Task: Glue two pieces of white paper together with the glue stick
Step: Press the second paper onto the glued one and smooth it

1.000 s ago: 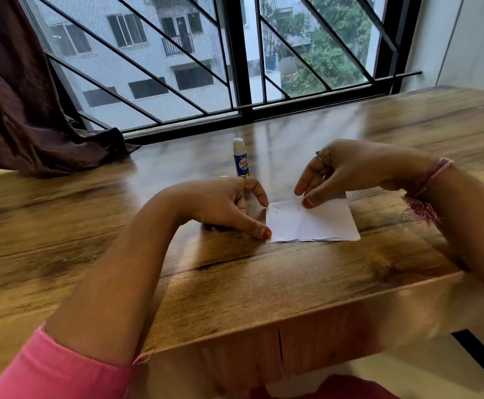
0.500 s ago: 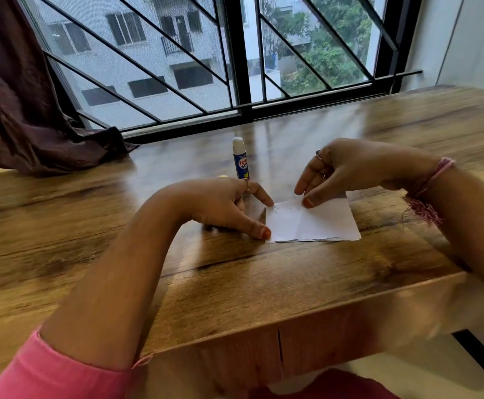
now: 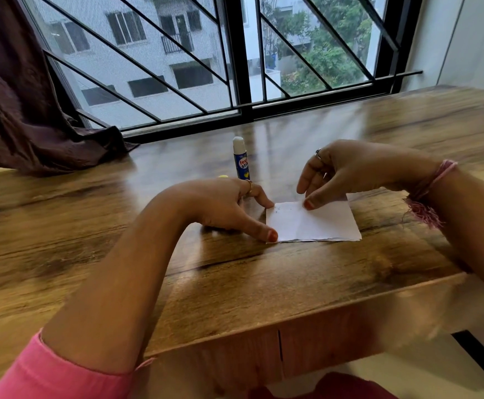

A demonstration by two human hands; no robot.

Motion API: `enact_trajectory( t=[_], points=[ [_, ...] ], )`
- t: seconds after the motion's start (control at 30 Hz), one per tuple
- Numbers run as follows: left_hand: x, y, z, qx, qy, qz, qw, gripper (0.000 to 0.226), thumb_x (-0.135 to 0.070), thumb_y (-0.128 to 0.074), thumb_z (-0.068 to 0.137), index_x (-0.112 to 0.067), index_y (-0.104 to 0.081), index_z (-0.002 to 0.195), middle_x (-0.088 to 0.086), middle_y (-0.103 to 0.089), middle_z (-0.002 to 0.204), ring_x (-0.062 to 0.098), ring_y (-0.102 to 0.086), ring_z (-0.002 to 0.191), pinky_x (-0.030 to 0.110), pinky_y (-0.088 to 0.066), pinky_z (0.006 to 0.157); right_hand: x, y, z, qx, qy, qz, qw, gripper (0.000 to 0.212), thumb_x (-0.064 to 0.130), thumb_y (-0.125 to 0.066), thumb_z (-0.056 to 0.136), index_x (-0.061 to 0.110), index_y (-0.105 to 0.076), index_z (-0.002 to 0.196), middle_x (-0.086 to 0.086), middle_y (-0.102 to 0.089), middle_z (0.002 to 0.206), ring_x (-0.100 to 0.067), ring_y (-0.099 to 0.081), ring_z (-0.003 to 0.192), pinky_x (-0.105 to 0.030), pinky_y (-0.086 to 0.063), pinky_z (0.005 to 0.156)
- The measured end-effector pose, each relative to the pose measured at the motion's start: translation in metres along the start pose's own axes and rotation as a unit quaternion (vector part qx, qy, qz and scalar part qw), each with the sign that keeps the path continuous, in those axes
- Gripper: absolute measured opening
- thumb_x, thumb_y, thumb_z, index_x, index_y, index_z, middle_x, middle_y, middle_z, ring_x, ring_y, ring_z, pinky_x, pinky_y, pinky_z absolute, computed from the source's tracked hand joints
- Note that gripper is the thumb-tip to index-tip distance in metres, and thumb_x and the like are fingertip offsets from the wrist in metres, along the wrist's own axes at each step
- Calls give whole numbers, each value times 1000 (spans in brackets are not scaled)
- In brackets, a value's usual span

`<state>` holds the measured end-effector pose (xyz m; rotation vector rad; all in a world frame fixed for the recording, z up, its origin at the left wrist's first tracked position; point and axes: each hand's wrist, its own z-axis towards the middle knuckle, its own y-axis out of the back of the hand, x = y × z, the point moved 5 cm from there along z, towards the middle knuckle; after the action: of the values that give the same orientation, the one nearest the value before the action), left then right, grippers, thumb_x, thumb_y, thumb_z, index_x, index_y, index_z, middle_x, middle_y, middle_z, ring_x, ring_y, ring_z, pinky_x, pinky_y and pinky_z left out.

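A white paper square [image 3: 318, 224] lies flat on the wooden table [image 3: 235, 277], and I cannot tell whether it is one sheet or two stacked. My left hand [image 3: 223, 205] rests beside its left edge, thumb tip at the near left corner and a fingertip at the far left corner. My right hand [image 3: 347, 171] hovers over the far edge, with its thumb tip pressing on the paper and the fingers loosely extended above. The blue glue stick [image 3: 240, 159] with a white top stands upright just behind my left hand.
A small yellow object [image 3: 223, 176] peeks out behind my left hand. A dark curtain [image 3: 33, 125] drapes onto the table's far left. The barred window [image 3: 235, 67] runs along the far edge. The table's near edge is close to me.
My left fingertip has slid forward to the paper's far left corner. The right hand and the paper have barely moved.
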<state>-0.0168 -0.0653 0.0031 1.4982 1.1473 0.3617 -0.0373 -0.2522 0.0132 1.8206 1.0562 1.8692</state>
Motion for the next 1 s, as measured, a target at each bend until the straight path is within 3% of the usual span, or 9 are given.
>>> enact_trajectory(
  t=[0.2, 0.33, 0.47, 0.57, 0.67, 0.8, 1.0],
  points=[
    [0, 0, 1, -2, 1, -2, 1000, 76, -73, -68, 46, -49, -52, 117, -8, -55, 86, 8, -57, 70, 24, -42, 55, 4, 5, -1, -33, 27, -57, 997, 28, 32, -84, 63, 23, -71, 87, 6, -72, 75, -1, -63, 63, -15, -48, 57],
    [0, 0, 1, -4, 0, 0, 1000, 71, -69, -71, 52, -48, -52, 117, -10, -54, 85, 7, -55, 70, 24, -40, 54, 21, 2, -4, -72, 113, -84, 987, 34, 49, -78, 56, 29, -69, 81, 7, -67, 77, -5, -59, 67, -8, -44, 57],
    [-2, 0, 0, 0, 2, 3, 1000, 70, -70, -69, 49, -50, -51, 114, -12, -52, 86, 6, -52, 71, 25, -39, 55, 36, -20, -5, -24, 183, -116, 976, 24, 50, -77, 61, 32, -68, 73, 7, -68, 74, -15, -61, 73, -19, -45, 66],
    [-3, 0, -2, 3, 3, 1, 1000, 67, -71, -67, 46, -52, -49, 108, -7, -57, 86, 7, -56, 69, 25, -46, 56, 38, -31, -4, -1, 186, -132, 974, 21, 49, -79, 63, 32, -69, 71, 4, -69, 75, -17, -60, 73, -36, -48, 78],
    [-4, 0, -4, 3, 1, 1, 1000, 60, -70, -68, 47, -55, -47, 101, -5, -59, 86, 7, -57, 67, 25, -49, 57, 38, -37, -1, 15, 186, -137, 973, 23, 47, -80, 62, 29, -71, 72, -4, -68, 75, -21, -56, 73, -48, -48, 79],
    [-3, 0, -2, -4, -2, 6, 1000, 51, -63, -73, 61, -53, -47, 104, -8, -55, 85, 5, -54, 68, 23, -41, 55, 37, -40, 1, 27, 181, -127, 975, 20, 48, -81, 60, 33, -71, 68, -10, -68, 78, -31, -54, 76, -49, -46, 77],
    [-2, 0, 0, -1, -1, 4, 1000, 59, -64, -73, 58, -52, -48, 110, -13, -50, 86, 4, -52, 71, 22, -39, 55, 37, -40, 3, 44, 181, -142, 972, 21, 48, -79, 62, 30, -72, 71, -14, -69, 80, -37, -53, 77, -50, -46, 75]
  ],
)
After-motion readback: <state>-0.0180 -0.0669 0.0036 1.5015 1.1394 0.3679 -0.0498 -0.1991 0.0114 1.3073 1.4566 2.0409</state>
